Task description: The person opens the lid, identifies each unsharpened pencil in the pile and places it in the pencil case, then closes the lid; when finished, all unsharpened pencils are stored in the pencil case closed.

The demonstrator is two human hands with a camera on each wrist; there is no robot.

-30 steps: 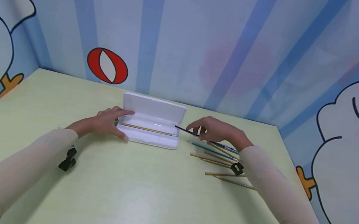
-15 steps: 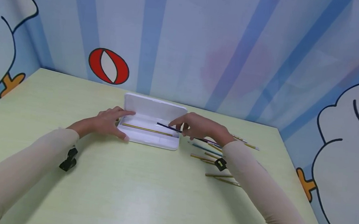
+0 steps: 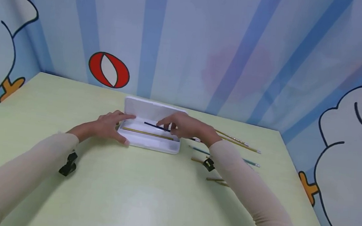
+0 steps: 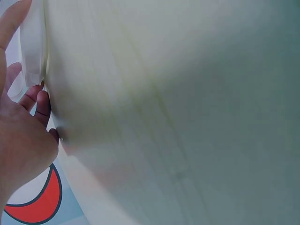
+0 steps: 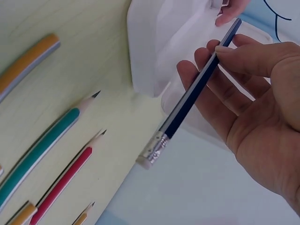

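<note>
A white pencil case (image 3: 147,146) stands with its lid raised near the back of the table. My left hand (image 3: 106,124) holds its left end, thumb at the front edge and index finger reaching over the inside; the other fingers fold behind, as the left wrist view shows. Over the case's right part, my right hand (image 3: 184,125) pinches a navy pencil (image 5: 193,96) between thumb and fingers. Its eraser end points right in the head view, and the other end is above the case's interior. One yellow pencil (image 3: 148,134) lies lengthwise inside the case.
Several loose pencils lie on the table right of the case, partly under my right forearm, including a yellow pencil (image 3: 242,145), a green pencil (image 5: 40,152) and a red pencil (image 5: 63,185). A striped blue wall (image 3: 180,48) borders the table's back edge.
My right hand has carried the navy pencil leftward from beside the case to over its interior. My left hand has stayed at the case's left end.
</note>
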